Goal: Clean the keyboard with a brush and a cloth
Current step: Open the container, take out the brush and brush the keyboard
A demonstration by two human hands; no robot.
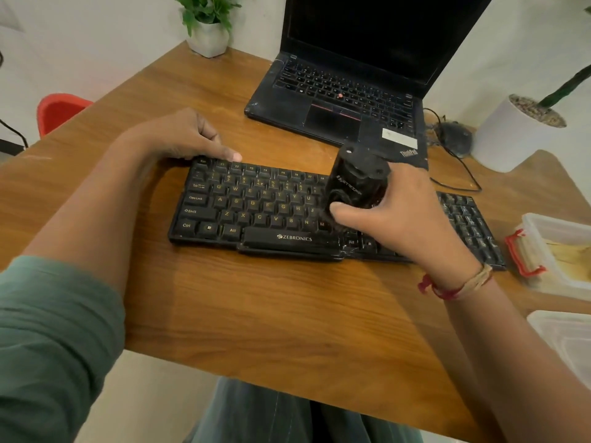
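A black Zebronics keyboard [256, 212] lies across the wooden desk [256, 308]. My right hand [399, 219] grips a black cylindrical brush [356, 179] standing upright over the keys right of centre, its lower end blurred against the keys near M. My left hand [188, 139] rests at the keyboard's top left corner, thumb pressed along the back edge and fingers curled onto the desk. No cloth is in view.
An open black laptop [345, 91] sits behind the keyboard. A black mouse [455, 135] with its cable and a white plant pot [515, 135] stand at the right, another potted plant [208, 36] at the back. Clear plastic containers [556, 251] lie at the right edge.
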